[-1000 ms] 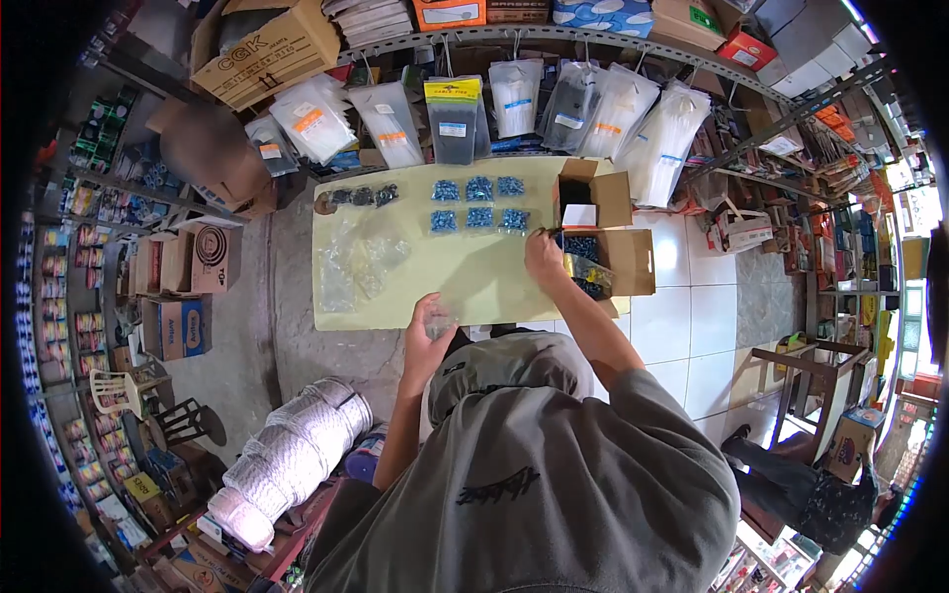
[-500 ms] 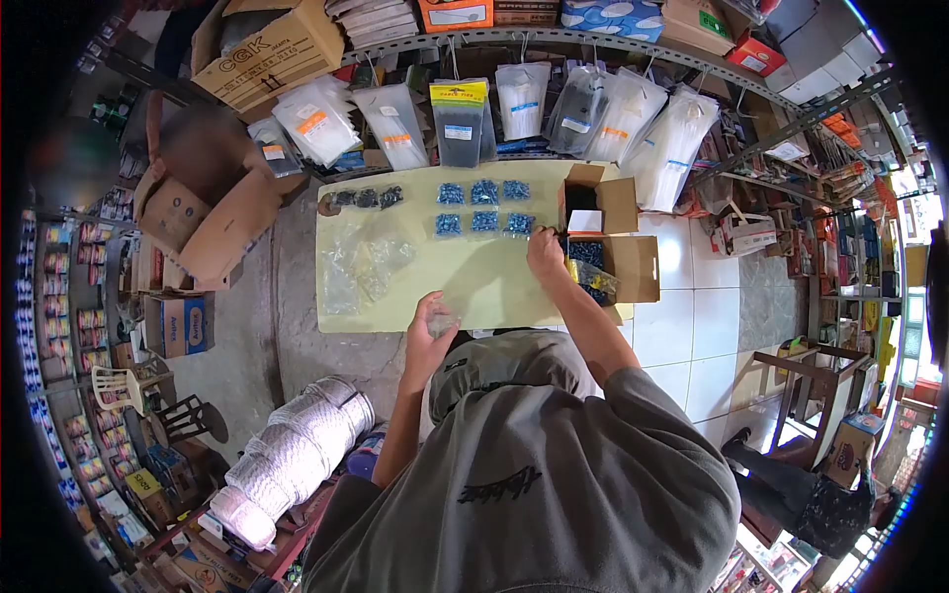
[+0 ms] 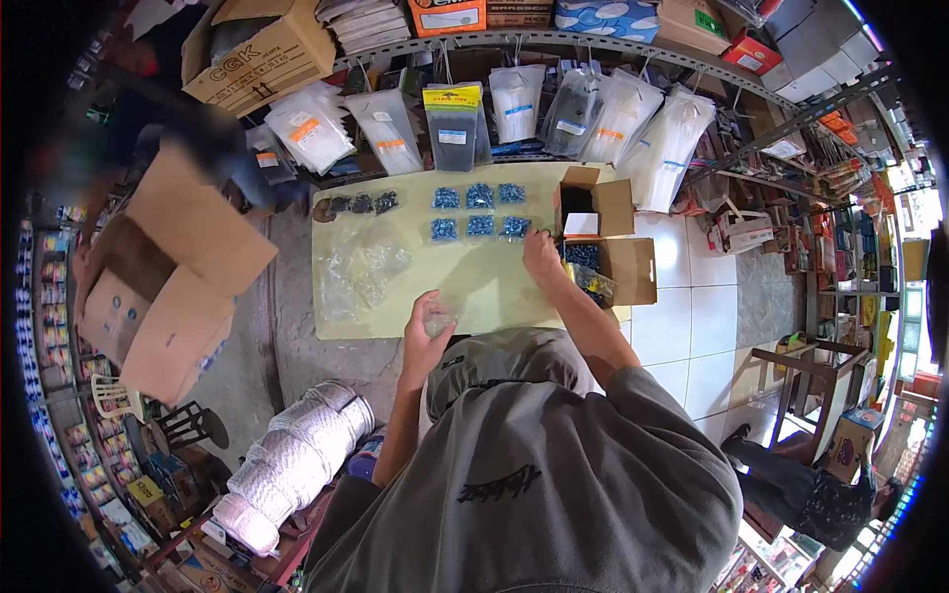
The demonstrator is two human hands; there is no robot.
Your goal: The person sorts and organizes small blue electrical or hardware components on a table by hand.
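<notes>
My left hand [image 3: 427,331] holds a small clear plastic bag [image 3: 439,321] at the near edge of the pale yellow table [image 3: 474,277]. My right hand [image 3: 542,257] is stretched out over the table's right side, fingertips pinched on something small and dark at the edge of an open cardboard box [image 3: 608,269] holding blue parts. Several small bags of blue parts [image 3: 480,210] lie in two rows just left of that hand. A pile of empty clear bags [image 3: 358,267] lies on the table's left part.
A second open box [image 3: 591,202] stands behind the first. Dark-filled bags [image 3: 358,204] lie at the far left corner. Packs of cable ties [image 3: 514,104] hang behind the table. Someone carries a large cardboard box [image 3: 163,277] at left. Rolled silver material [image 3: 287,465] lies on the floor.
The large cardboard box at left has been carried down and nearer, now much bigger in view. My right hand stays at the box's edge; my left hand still holds the bag.
</notes>
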